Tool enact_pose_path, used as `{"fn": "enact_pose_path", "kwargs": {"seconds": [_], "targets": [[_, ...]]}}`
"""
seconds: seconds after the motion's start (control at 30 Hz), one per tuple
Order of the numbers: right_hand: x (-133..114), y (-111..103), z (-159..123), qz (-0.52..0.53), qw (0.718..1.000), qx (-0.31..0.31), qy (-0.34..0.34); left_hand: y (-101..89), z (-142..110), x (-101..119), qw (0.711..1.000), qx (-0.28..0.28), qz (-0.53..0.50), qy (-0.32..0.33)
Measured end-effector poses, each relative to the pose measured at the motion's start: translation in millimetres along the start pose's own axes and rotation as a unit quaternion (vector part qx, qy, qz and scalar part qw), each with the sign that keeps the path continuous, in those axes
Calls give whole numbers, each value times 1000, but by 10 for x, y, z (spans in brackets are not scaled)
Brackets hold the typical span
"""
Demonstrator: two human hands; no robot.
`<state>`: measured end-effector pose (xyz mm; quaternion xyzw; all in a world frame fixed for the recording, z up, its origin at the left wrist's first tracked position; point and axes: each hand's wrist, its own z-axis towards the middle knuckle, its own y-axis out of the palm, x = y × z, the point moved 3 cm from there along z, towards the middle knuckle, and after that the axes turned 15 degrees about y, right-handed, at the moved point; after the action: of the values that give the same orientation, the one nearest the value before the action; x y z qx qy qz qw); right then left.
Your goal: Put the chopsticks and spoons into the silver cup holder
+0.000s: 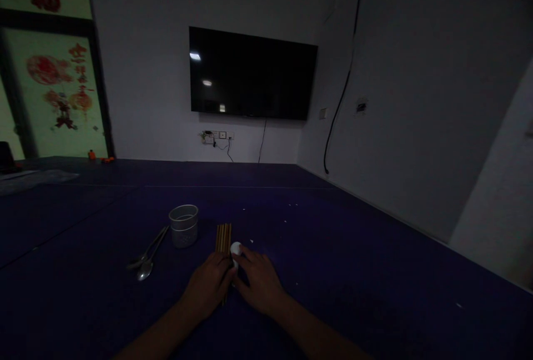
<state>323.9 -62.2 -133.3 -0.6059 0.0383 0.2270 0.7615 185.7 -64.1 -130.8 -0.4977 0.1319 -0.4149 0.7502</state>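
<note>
In the head view, slender brown sticks (224, 236) lay side by side on a dark purple surface (333, 271), beside a rounded white piece (235, 247). Leftward were a round see-through cup (184, 231) and shiny metal spoons (145, 269). The left hand (210, 282) arched over the sticks, its grip unclear; the right hand (259, 280), fingers bent, grasped the white piece.

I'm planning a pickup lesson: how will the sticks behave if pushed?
The sticks look slim and straight, so probably stiff and light. They lie side by side with no visible band, so a push might spread or roll them.
</note>
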Motion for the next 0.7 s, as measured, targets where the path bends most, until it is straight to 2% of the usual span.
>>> {"fn": "enact_pose_path", "kwargs": {"seconds": [0.2, 0.3, 0.4, 0.47, 0.6, 0.67, 0.7], "targets": [[3, 9, -1, -5, 1000, 8, 0, -117, 13, 71, 998, 40, 27, 43], [16, 17, 11, 11, 999, 32, 4, -214, -15, 65, 990, 93, 80, 62], [23, -10, 31, 44, 997, 69, 6, -361, -75, -16, 975, 148, 158, 46], [22, -40, 42, 54, 995, 86, 11, -518, -124, -115, 960, 183, 212, 0], [9, -101, 30, 23, 990, 134, 28, -933, -261, -381, 899, 254, 310, -175], [-3, -109, 14, 8, 989, 146, 27, -1087, -347, -526, 872, 240, 329, -272], [-9, -105, 7, 3, 989, 146, 24, -1132, -391, -598, 864, 215, 329, -314]]}}
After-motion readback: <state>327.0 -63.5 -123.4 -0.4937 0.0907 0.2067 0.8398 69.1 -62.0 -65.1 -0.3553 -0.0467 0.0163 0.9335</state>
